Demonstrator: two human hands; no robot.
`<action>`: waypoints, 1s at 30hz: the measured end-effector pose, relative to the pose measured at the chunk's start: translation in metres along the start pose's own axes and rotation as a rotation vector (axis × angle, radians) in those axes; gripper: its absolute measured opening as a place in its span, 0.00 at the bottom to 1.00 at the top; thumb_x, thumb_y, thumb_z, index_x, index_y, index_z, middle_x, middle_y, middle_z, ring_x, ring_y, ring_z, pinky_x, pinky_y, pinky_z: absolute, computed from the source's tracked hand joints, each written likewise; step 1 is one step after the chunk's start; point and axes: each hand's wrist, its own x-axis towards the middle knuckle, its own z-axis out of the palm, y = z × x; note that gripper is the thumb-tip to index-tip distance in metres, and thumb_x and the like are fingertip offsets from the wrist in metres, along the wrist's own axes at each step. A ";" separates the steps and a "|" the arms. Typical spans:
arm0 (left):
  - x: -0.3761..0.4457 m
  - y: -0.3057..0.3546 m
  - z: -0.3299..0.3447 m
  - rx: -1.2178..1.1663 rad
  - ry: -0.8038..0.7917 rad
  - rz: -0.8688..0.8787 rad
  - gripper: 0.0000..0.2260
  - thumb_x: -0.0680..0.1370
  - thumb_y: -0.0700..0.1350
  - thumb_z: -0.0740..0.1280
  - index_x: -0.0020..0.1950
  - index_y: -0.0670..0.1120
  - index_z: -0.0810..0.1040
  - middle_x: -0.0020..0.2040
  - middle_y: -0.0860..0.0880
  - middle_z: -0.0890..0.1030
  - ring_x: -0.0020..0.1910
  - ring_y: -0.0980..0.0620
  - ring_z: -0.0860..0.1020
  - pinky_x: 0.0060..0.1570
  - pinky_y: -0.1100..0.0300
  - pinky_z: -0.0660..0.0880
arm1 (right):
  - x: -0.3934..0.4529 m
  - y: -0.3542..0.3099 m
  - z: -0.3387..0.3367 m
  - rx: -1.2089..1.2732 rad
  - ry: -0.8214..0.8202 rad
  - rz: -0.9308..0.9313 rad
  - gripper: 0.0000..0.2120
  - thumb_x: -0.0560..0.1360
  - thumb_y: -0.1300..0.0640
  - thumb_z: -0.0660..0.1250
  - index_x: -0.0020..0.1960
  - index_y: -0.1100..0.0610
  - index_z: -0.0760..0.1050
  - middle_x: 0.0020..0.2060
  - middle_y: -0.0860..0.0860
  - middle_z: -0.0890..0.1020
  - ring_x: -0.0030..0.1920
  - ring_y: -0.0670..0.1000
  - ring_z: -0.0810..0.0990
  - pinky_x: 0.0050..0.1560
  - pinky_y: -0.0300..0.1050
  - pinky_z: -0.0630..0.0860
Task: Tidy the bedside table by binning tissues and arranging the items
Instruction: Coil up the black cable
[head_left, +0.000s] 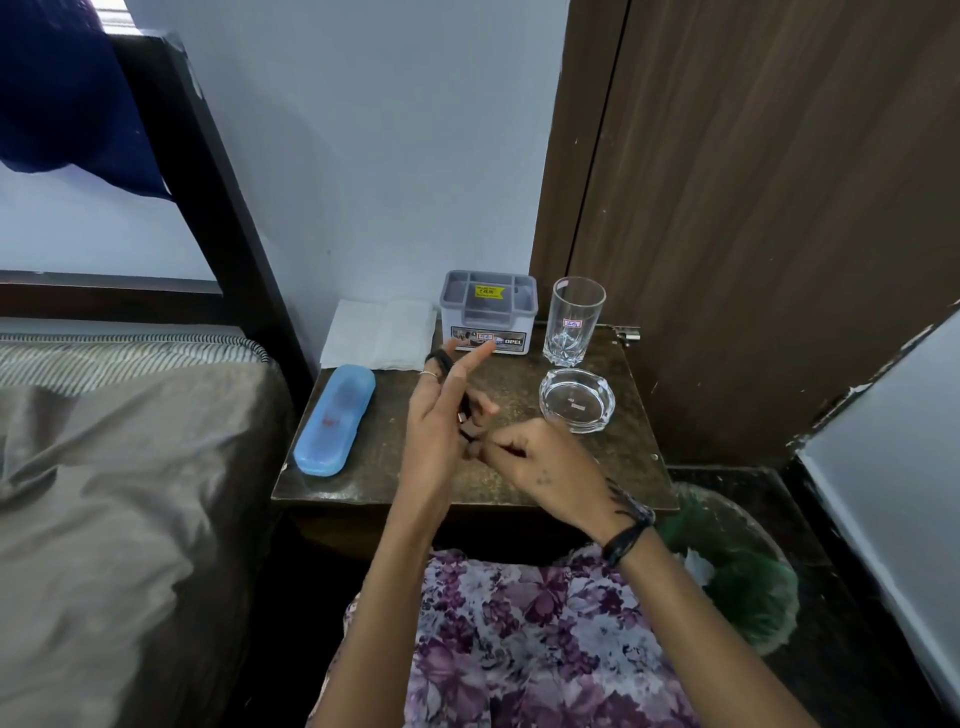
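Both hands meet above the table (395, 483): left hand (441, 415) upright, fingers spread; right hand (540, 457) curled, pinching a small dark item (470, 428) against the left palm. Behind them stands a grey organizer (488, 312), folded tissue (379, 335) to its left, glass (575, 319) to its right, ashtray (576, 400) nearer, blue case (335, 421) far left.
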 end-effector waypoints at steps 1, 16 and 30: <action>0.001 -0.004 -0.004 0.169 0.046 0.040 0.14 0.81 0.46 0.56 0.62 0.49 0.77 0.37 0.54 0.79 0.29 0.62 0.74 0.30 0.71 0.71 | -0.003 -0.002 -0.004 -0.012 -0.031 -0.007 0.11 0.75 0.50 0.66 0.36 0.51 0.82 0.19 0.46 0.71 0.20 0.44 0.66 0.25 0.36 0.59; -0.025 0.000 -0.023 -0.193 -0.401 -0.143 0.18 0.78 0.50 0.54 0.47 0.45 0.83 0.29 0.47 0.82 0.18 0.58 0.65 0.27 0.68 0.67 | 0.013 0.010 -0.021 0.132 0.261 0.011 0.10 0.76 0.48 0.63 0.45 0.49 0.82 0.31 0.51 0.81 0.31 0.55 0.78 0.35 0.53 0.74; -0.018 -0.025 -0.030 0.629 -0.063 -0.030 0.07 0.81 0.48 0.56 0.50 0.49 0.73 0.41 0.48 0.82 0.33 0.62 0.77 0.44 0.58 0.76 | -0.006 -0.003 -0.018 -0.192 0.079 -0.070 0.07 0.72 0.47 0.69 0.46 0.48 0.83 0.37 0.45 0.85 0.32 0.44 0.79 0.33 0.38 0.75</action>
